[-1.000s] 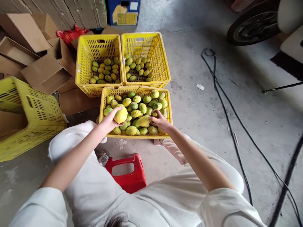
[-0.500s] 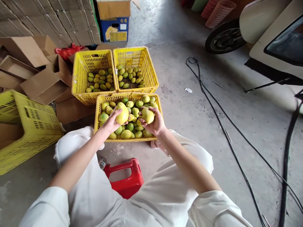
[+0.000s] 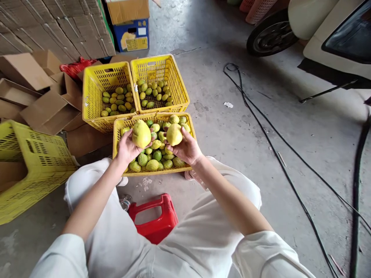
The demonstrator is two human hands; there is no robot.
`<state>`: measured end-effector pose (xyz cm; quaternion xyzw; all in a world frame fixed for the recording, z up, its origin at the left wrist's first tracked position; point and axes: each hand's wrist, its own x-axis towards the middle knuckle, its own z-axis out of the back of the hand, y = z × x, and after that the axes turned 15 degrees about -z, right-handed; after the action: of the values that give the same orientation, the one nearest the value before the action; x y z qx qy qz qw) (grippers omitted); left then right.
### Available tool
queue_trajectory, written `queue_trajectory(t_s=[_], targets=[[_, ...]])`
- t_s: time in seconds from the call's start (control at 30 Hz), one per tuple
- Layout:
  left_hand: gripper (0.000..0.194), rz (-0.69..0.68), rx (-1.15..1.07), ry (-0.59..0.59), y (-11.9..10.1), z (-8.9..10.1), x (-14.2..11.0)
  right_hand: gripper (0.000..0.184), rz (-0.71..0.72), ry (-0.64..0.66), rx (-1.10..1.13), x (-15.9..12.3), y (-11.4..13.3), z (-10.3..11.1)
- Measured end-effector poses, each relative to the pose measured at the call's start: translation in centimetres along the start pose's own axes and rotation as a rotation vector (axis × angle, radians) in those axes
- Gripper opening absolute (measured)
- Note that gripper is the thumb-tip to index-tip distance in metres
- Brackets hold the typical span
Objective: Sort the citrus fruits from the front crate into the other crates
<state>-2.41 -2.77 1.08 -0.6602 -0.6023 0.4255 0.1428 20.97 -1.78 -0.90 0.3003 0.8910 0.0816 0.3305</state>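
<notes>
My left hand is closed around a large yellow lemon, its fingers partly hidden behind the fruit. A second, slightly smaller yellow lemon sits in the grip of my right hand. Both fruits are held apart above the near yellow crate, which is full of green and yellow lemons. Behind it stand a back left crate and a back right crate, each with a layer of smaller greenish lemons on its floor.
A red plastic can and a clear bottle are between my legs. At left stand another yellow crate and loose cardboard boxes. A blue carton is behind. Black cables and a parked vehicle are at right.
My hands have turned the two lemons and moved slightly left in view, the left lemon showing more fully. The whole view has shifted a little.
</notes>
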Motion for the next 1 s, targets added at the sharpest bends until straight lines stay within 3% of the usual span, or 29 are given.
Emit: queue_trajectory(t_s=[0.23,0.5,0.67,0.8,1.0], targets=[[0.047,-0.019,0.056,0.075,0.8,-0.1,0.0,0.02,0.006,-0.001,0.102,0.4,-0.2,0.4],[0.062,0.003,-0.007,0.005,0.6,-1.1,0.0,0.025,0.011,-0.031,0.035,0.2,0.0,-0.5],[0.058,0.056,0.016,-0.008,0.6,-0.9,0.2,0.029,0.018,-0.047,0.003,0.5,-0.3,-0.9],[0.061,-0.006,0.046,-0.029,0.9,-0.6,0.4,0.025,-0.033,-0.074,0.058,0.7,-0.7,-1.1],[0.04,-0.019,0.021,-0.046,0.6,-0.6,0.4,0.004,0.001,-0.099,0.159,0.7,-0.1,-2.0]])
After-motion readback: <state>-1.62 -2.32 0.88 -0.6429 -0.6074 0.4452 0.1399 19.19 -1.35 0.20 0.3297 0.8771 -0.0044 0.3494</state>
